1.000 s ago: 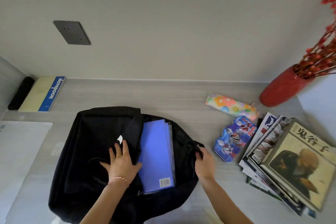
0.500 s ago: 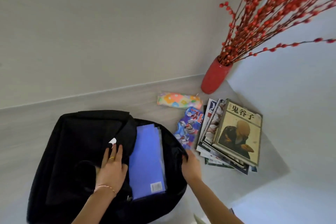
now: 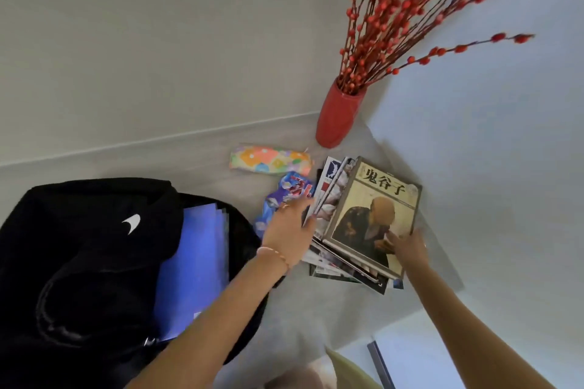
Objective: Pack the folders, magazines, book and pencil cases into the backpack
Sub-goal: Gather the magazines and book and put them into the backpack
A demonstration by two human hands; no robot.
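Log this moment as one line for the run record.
stage: reaching for stack | left hand: at left edge of magazines | right hand: on book | folders: in backpack | pencil cases: on table

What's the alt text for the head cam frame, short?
Both hands reach a stack of magazines topped by a book, the left hand at its left edge, the right hand at its near right corner. Left of them, an open black backpack holds blue folders; two pencil cases lie beside a red vase.
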